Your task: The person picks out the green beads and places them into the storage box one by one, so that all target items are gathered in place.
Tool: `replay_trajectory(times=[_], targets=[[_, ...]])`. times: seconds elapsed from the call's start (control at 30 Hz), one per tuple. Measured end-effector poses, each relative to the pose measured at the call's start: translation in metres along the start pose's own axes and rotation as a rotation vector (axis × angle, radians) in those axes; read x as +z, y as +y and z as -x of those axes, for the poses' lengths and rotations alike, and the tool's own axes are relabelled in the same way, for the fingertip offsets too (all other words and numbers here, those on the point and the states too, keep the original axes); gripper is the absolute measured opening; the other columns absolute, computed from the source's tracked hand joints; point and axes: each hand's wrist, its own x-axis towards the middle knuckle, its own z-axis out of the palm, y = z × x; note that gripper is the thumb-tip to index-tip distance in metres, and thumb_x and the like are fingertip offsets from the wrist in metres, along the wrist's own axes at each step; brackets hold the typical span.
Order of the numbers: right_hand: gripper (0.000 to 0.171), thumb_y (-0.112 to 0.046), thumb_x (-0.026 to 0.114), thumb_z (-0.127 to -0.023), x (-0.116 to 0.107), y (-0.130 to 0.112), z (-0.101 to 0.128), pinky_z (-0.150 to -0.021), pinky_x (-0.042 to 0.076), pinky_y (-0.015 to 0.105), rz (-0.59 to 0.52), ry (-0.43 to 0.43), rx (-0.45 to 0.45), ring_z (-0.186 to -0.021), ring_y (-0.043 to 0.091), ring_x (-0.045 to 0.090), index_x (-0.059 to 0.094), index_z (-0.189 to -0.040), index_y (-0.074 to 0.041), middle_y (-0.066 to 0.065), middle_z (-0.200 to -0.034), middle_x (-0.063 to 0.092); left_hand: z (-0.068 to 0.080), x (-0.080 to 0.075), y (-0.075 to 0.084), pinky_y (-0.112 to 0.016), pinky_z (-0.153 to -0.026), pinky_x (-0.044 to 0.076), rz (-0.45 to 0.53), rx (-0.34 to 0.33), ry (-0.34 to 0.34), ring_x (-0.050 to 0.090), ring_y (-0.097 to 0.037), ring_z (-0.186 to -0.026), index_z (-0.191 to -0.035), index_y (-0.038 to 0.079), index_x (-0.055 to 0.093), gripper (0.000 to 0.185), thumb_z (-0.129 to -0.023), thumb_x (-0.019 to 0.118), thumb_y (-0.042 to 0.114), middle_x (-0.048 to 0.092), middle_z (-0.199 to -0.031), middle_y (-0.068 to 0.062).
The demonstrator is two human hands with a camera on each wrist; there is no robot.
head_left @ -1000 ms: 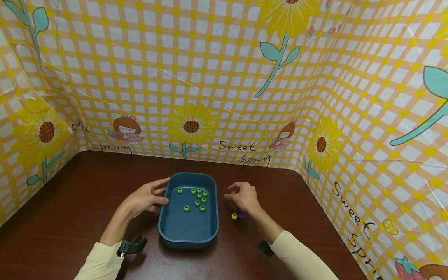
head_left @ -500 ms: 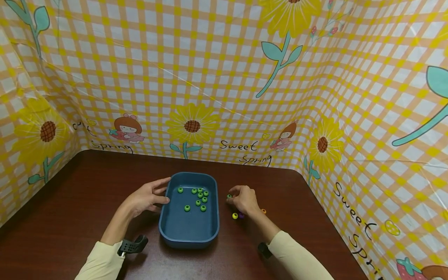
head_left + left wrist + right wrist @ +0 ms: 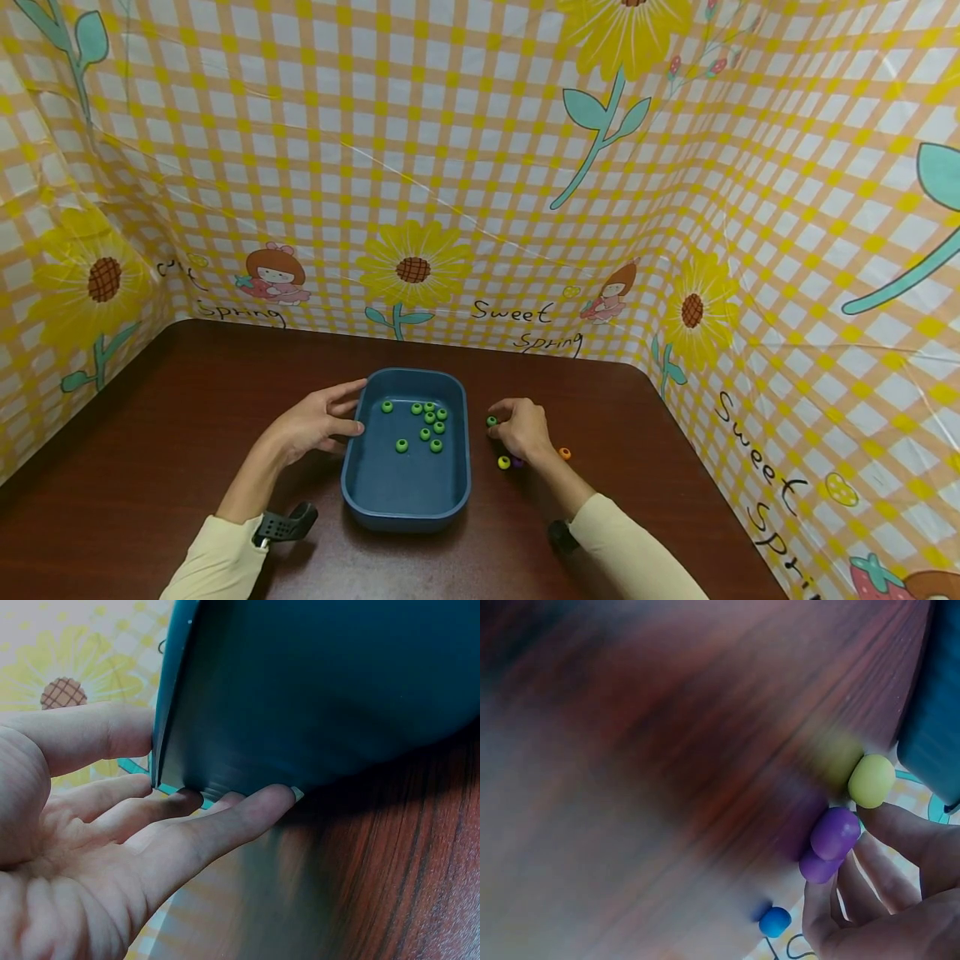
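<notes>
My left hand [image 3: 311,425] rests against the left side of a blue tub [image 3: 405,492]. Its fingers are fairly straight, and the left wrist view has the fingertips [image 3: 274,806] on the tub's outer wall. Inside the tub lie several green beads [image 3: 425,434]. Just right of the tub, my right hand [image 3: 525,429] pinches a green bead [image 3: 491,422] between thumb and index finger, low at the table. Close by on the table are a yellow bead [image 3: 504,462] and two purple beads [image 3: 835,834], one partly behind the other. The right wrist view does not show the pinched bead.
An orange bead [image 3: 565,454] lies right of my right wrist, and a blue bead [image 3: 775,922] appears in the right wrist view. The dark wooden table [image 3: 225,375] is bordered by a checked, sunflower-printed cloth [image 3: 420,167] at the back and sides.
My right hand has come down slightly and its fingertips have closed around the green bead. The orange bead has come into sight beside the wrist. My left hand stays at the tub.
</notes>
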Motion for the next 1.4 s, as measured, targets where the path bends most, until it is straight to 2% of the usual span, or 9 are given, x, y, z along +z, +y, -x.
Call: replay_trajectory(times=[0.13, 0.63, 0.93, 1.2, 1.4], targets=[[0.023, -0.003, 0.08, -0.08, 0.001, 0.0, 0.0, -0.069, 0.057, 0.038, 0.0, 0.004, -0.002, -0.083, 0.023, 0.07, 0.08, -0.103, -0.006, 0.01, -0.092, 0.078, 0.0, 0.0, 0.0, -0.06, -0.087, 0.057, -0.002, 0.002, -0.001, 0.058, -0.05, -0.127, -0.161, 0.005, 0.024, 0.079, -0.094, 0.066, -0.001, 0.035, -0.158, -0.03], [0.017, -0.003, 0.079, -0.081, 0.001, 0.002, -0.002, -0.072, 0.057, 0.038, 0.002, 0.021, -0.007, -0.081, 0.02, 0.067, 0.081, -0.098, -0.007, 0.008, -0.09, 0.078, 0.0, 0.0, -0.001, -0.059, -0.085, 0.058, 0.011, -0.003, -0.004, 0.059, -0.05, -0.126, -0.161, 0.004, 0.023, 0.079, -0.094, 0.065, -0.002, 0.034, -0.158, -0.031], [0.015, -0.005, 0.079, -0.082, -0.003, -0.004, -0.004, -0.081, 0.057, 0.045, -0.006, 0.047, -0.013, -0.09, 0.025, 0.068, 0.081, -0.097, -0.007, 0.01, -0.098, 0.079, 0.001, -0.001, 0.0, -0.059, -0.086, 0.058, 0.006, 0.005, -0.013, 0.058, -0.05, -0.127, -0.161, 0.004, 0.022, 0.08, -0.094, 0.066, -0.001, 0.033, -0.159, -0.031], [0.013, -0.005, 0.078, -0.081, -0.008, -0.013, -0.006, -0.067, 0.054, 0.034, -0.022, 0.083, -0.054, -0.075, 0.017, 0.065, 0.081, -0.093, -0.007, 0.006, -0.087, 0.079, 0.001, 0.0, 0.0, -0.06, -0.087, 0.057, 0.005, 0.0, -0.011, 0.056, -0.05, -0.129, -0.161, 0.004, 0.022, 0.08, -0.094, 0.065, -0.002, 0.032, -0.159, -0.031], [0.013, -0.008, 0.08, -0.082, -0.013, -0.023, -0.007, -0.065, 0.052, 0.032, -0.04, 0.088, -0.054, -0.076, 0.017, 0.065, 0.081, -0.094, -0.009, 0.004, -0.09, 0.08, 0.001, 0.0, -0.001, -0.062, -0.089, 0.056, -0.001, 0.004, -0.01, 0.054, -0.051, -0.13, -0.161, 0.004, 0.022, 0.08, -0.094, 0.065, -0.001, 0.033, -0.159, -0.031]])
